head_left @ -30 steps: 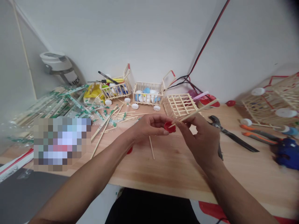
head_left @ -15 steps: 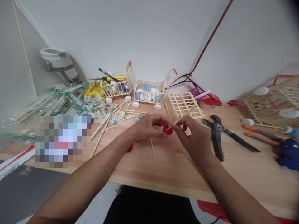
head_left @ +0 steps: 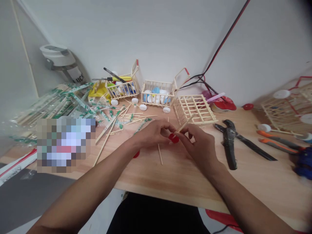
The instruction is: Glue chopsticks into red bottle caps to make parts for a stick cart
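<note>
Over the middle of the table, my left hand [head_left: 154, 133] pinches a red bottle cap [head_left: 174, 138] between thumb and fingers. My right hand [head_left: 198, 139] is closed on a thin wooden stick [head_left: 186, 123], whose near end meets the cap; whether it goes through the cap I cannot tell. Beneath my left wrist another red cap [head_left: 136, 155] shows in part. A loose stick [head_left: 160, 154] lies on the wood just below my hands. Behind them stands a lattice basket of sticks [head_left: 195, 109], without wheels in view.
Two small stick carts with white cap wheels [head_left: 157, 94] stand at the back. Wrapped chopsticks [head_left: 56, 104] and a blurred-out flat object [head_left: 65, 143] lie left. At right are black-handled pliers [head_left: 230, 143], orange-handled pliers [head_left: 278, 141] and a larger stick cart [head_left: 282, 113].
The stick in my right hand has tilted and its far end now reaches less far right. The red cap has turned slightly between my fingers. The whole view has shifted a little.
</note>
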Tool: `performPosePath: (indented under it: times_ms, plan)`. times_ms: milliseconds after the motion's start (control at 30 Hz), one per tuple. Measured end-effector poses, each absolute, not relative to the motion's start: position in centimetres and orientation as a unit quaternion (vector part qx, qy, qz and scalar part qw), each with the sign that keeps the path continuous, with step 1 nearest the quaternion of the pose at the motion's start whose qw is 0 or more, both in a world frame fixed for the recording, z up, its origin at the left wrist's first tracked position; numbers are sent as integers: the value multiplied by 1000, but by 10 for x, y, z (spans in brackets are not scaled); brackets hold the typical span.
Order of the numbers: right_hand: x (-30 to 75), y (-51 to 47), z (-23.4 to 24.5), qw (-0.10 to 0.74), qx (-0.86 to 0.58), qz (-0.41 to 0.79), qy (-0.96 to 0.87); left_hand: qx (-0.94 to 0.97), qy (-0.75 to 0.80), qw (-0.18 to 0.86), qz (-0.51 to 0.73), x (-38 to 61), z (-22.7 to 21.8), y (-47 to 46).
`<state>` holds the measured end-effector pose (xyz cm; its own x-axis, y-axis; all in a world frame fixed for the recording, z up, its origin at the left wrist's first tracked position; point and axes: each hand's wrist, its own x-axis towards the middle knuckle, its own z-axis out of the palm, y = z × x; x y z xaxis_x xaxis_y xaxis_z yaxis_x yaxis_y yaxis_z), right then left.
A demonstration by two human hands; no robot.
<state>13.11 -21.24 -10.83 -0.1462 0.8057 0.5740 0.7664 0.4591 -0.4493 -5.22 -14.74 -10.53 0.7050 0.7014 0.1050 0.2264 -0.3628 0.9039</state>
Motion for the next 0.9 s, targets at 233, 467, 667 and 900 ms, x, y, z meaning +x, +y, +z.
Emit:
performPosePath:
  times_ms: [233, 467, 667, 900]
  plan:
    - [130, -212, -112, 383, -534, 42, -753, 776, 310, 504, 219, -51, -105, -152]
    - [129, -210, -115, 375, -540, 51, -752, 816, 311, 429, 234, -49, -109, -150]
    - [129, -209, -121, 368, -542, 58, -753, 853, 324, 349, 213, -47, -109, -149]
    - [128, -210, -122, 361, -553, 78, -747, 869, 333, 314, 188, -46, -107, -151]
